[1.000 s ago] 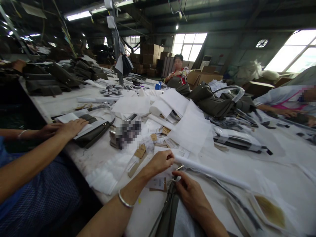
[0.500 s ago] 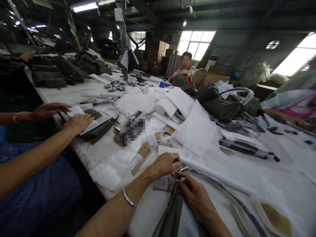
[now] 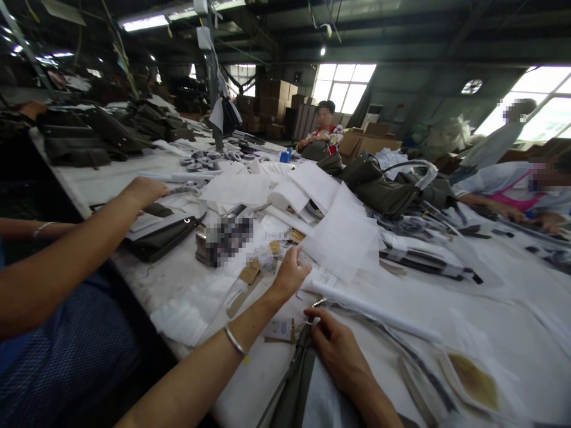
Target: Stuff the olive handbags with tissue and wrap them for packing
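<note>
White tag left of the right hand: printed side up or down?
Printed side up: markings show on the white tag beside the dark bag.

Bench (image 3: 143,282) long, white-topped, marked along near edge. Olive bag (image 3: 289,395) at near edge, printed tag (image 3: 280,329) beside it. Mid-bench: overlapping thin white sheets (image 3: 343,232), white roll (image 3: 379,312) slanting right, brown card tags (image 3: 250,271). Nearer left edge, translucent wrap (image 3: 182,312). Far left, heaped dark bags (image 3: 71,145). Beyond sheets, grey rings (image 3: 196,160), small blue object (image 3: 286,156). Lower right, pale-rimmed yellowish piece (image 3: 473,380), possibly tray; too blurred to tell.
</note>
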### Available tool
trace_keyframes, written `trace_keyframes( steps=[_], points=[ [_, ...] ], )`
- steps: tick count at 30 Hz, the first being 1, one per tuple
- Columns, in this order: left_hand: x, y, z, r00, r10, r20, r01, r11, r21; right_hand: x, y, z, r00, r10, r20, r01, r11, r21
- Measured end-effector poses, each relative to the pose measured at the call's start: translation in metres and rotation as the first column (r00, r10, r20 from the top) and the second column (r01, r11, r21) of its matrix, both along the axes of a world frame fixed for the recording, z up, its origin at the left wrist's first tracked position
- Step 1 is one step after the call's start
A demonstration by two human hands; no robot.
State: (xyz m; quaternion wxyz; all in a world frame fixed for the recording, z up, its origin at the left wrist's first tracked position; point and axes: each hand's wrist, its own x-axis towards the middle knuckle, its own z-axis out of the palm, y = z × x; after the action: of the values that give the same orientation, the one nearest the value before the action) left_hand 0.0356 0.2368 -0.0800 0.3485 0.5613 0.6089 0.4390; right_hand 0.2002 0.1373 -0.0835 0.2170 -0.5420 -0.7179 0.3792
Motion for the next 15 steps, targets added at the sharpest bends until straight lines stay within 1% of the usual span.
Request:
trace_keyframes(
  steps=[2,4,7,8,9,10,11,13,15],
  points=[
    [0.011,0.011,0.003,0.995,-0.082,-0.056,0.078,0.995,-0.061,0.0,0.0,0.0,1.0,0.004,-0.005,-0.004,1.0,0.007],
    [0.028,0.015,0.007,0.977,-0.192,-0.094,0.186,0.98,-0.072,0.0,0.0,0.0,1.0,0.01,-0.013,-0.01,1.0,0.013],
    [0.059,0.01,0.015,0.911,-0.384,-0.153,0.385,0.923,-0.023,0.0,0.001,0.001,1.0,0.027,-0.016,-0.026,0.999,0.025],
    [0.067,0.008,0.018,0.889,-0.421,-0.18,0.431,0.902,0.015,0.0,0.001,0.002,1.0,0.028,-0.011,-0.027,0.999,0.025],
    [0.072,0.008,0.022,0.877,-0.42,-0.235,0.444,0.894,0.058,-0.001,0.001,0.003,1.0,0.026,-0.008,-0.026,0.999,0.023],
    [0.074,0.011,0.025,0.874,-0.377,-0.306,0.423,0.901,0.098,-0.001,0.0,0.004,1.0,0.023,-0.004,-0.023,1.0,0.019],
    [0.072,0.017,0.029,0.874,-0.303,-0.381,0.375,0.918,0.132,-0.001,0.0,0.005,1.0,0.021,-0.003,-0.021,1.0,0.016],
    [0.058,0.034,0.033,0.855,-0.114,-0.506,0.226,0.96,0.166,-0.002,-0.001,0.007,1.0,0.015,-0.004,-0.015,1.0,0.013],
    [0.04,0.054,0.033,0.836,-0.017,-0.548,0.106,0.986,0.131,-0.002,-0.001,0.006,1.0,0.007,-0.007,-0.007,1.0,0.015]
  ],
)
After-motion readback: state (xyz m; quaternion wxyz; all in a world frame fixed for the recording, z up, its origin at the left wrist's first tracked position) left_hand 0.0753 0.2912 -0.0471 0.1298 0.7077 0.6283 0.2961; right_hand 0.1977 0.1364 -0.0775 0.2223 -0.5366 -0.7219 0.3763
